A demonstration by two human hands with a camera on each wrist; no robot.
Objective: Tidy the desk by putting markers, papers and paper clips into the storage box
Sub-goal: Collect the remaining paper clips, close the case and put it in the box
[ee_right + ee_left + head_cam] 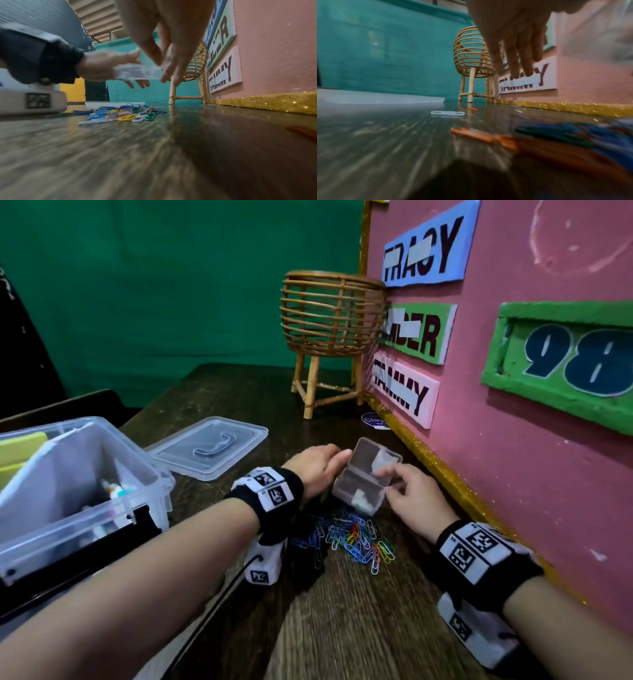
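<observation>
Your fingers on both hands pinch the small clear hinged plastic case, held open just above the heap of coloured paper clips on the dark wooden tabletop. I judge you're on the clip step: next, scoop them into the case, then carry it to the clear plastic storage box on your left. Only the left wrist view shows a stray white clip lying farther out.

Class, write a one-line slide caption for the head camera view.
Both hands, left hand and right hand, hold an open clear case above a pile of coloured paper clips.
</observation>
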